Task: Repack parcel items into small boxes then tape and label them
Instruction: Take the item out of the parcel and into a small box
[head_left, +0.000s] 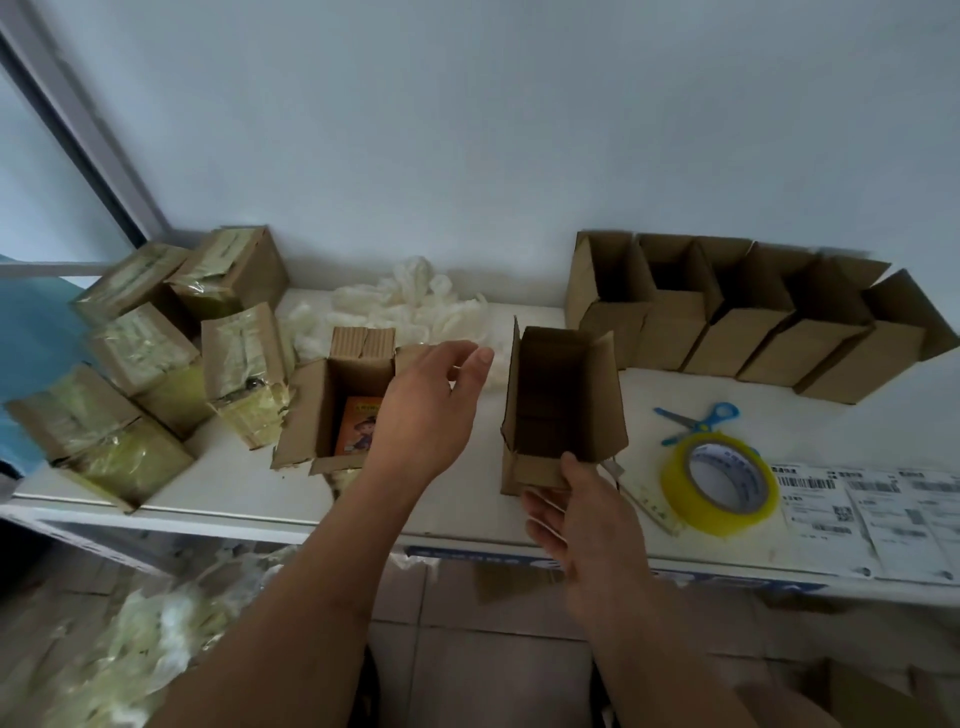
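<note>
White table (467, 512) by wall | our right hand (566, 512) grips empty box (563, 410), upright | left hand (431, 402) loosely open over parcel (337, 410) holding item (360, 426), nearer it

Upright and open-topped, the empty small box (563, 410) stands near the bench's (467, 514) front edge, plain brown card, flaps raised, nothing visible inside. Just left of the small box sits the opened parcel box (332, 410), flaps splayed, an orange item (359, 426) with a printed figure lying in its bottom. Further left of the small box, taped parcels (150, 353) cluster together, wrapped in yellowish tape. Behind it and to its right, a row of open boxes (748, 306) lines the wall. To its right: the yellow tape roll (719, 486) lying flat, blue scissors (698, 421) just behind the roll, and printed labels (872, 514) beyond.
</note>
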